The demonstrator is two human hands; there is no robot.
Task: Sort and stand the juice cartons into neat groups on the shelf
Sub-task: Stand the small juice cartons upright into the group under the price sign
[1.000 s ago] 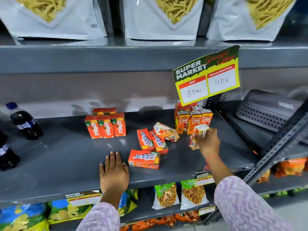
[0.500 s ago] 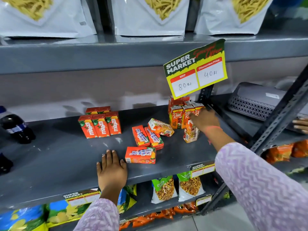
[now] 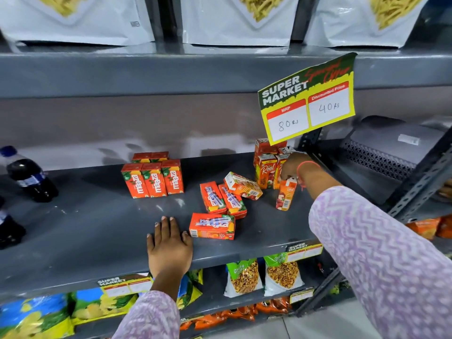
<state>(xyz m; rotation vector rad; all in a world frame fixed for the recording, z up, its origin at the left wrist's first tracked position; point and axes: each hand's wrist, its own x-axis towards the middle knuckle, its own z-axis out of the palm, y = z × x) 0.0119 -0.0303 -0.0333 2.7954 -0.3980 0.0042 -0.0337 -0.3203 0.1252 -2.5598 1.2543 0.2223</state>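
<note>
The grey metal shelf (image 3: 73,231) carries all the juice cartons, and the yellow price sign (image 3: 308,104) hanging at its right end serves as the marker. Directly below the sign, the right hand (image 3: 293,167) reaches in with its grip closed on the top of a Real carton (image 3: 285,195), which stands upright just in front of the group of Real cartons (image 3: 264,171) standing at the back right. Below and left of the sign, one more Real carton lies tipped (image 3: 243,185) on its side, resting against two orange cartons (image 3: 222,200) that lie flat side by side. A third orange carton (image 3: 212,226) lies flat nearer the shelf's front edge, further down and left from the sign. Well to the left of the sign, the Maaza cartons (image 3: 152,183) stand upright in a tidy row of three, with more behind them. The left hand (image 3: 168,243) lies flat, palm down, fingers spread, at the front edge of the shelf; its grip is open and holds nothing, just beside the third orange carton. Far left of the sign stands a dark soda bottle (image 3: 27,176).
</note>
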